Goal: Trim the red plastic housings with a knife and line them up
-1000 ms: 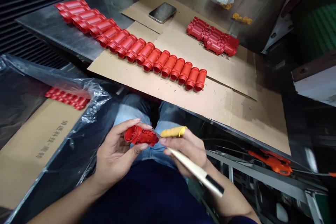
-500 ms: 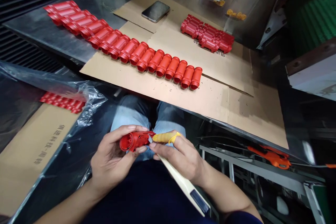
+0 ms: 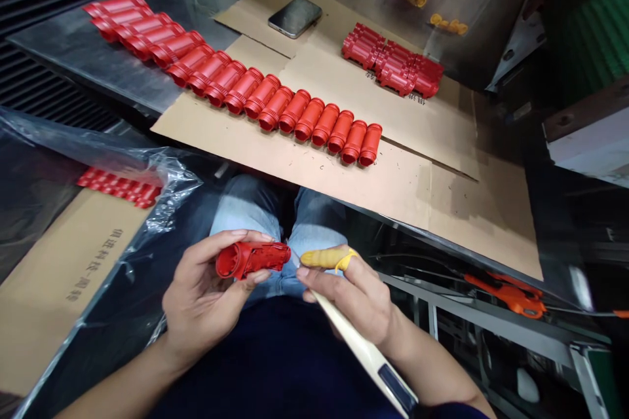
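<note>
Beyond both hands, the surface [image 3: 44,42], cut off by the frame, carries a row of red tubes [image 3: 295,111]; left of the left hand [image 3: 206,298], clear plastic [image 3: 171,183] blurs red pieces [image 3: 120,186] beside cardboard [image 3: 63,288]; the right hand [image 3: 356,294] is closed on a cream-handled tool [image 3: 361,347], its tip now drawn back to the end of the red part [image 3: 258,260]; the left hand clamps that part, partly covering it.

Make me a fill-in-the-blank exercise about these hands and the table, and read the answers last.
1. The left hand holds a hollow part whose colour is ____.
2. The index finger of the right hand wears a cover coloured ____.
3. The pale-handled tool is held in the person's ____ hand.
4. On the table, the phone lies on ____.

Answers: red; yellow; right; cardboard.
</note>
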`<state>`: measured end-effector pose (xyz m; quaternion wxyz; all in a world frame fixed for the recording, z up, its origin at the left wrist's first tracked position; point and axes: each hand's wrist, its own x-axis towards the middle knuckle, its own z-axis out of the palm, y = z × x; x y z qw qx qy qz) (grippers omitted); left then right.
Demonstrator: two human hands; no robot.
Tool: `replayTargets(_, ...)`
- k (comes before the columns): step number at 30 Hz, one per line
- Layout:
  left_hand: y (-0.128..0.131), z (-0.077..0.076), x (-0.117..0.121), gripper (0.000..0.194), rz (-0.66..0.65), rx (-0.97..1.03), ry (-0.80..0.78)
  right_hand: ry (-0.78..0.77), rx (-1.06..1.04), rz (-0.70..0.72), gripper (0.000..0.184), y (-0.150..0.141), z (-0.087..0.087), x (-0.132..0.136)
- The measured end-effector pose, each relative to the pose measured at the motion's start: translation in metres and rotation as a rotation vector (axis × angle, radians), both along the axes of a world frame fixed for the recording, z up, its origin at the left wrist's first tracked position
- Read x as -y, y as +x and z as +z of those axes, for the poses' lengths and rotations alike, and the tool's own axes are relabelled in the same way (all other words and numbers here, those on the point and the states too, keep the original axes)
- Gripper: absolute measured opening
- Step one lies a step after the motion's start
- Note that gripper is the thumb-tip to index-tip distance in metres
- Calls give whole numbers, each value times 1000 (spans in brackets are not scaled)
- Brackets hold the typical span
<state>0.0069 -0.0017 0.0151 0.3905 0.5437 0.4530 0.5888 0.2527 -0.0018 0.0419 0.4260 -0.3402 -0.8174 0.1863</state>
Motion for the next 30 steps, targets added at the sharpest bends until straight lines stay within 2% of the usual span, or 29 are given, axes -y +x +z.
replayTargets(4, 2, -6, -2, 76, -30, -42, 124, -47, 35, 38, 29, -4, 4, -2)
replayTargets(11, 3, -5, -1, 79, -70, -8, 89, -49, 47, 58, 31, -7, 2, -5)
replayTargets(16, 2, -6, -1, 76, -99, 6, 59, -49, 18, 85, 24, -2, -1, -10)
replayTargets(19, 0, -5, -4, 72, -145, 24, -77, 4, 141, 136, 16, 1, 4, -17)
replayTargets(22, -2, -3, -7, 68, -174, 41, -261, 9, 268, 166, 24, 2, 8, -20)
replayTargets(24, -2, -1, -9, 66, -189, 62, -306, -65, 179, 151, 23, 3, 6, -18)
replayTargets(26, -3, 0, -9, 65, -190, 81, -299, -231, -46, 119, 16, 4, -1, -16)
replayTargets(30, -2, 0, -9, 65, -191, 97, -270, -778, -593, 128, 13, 4, -13, -12)
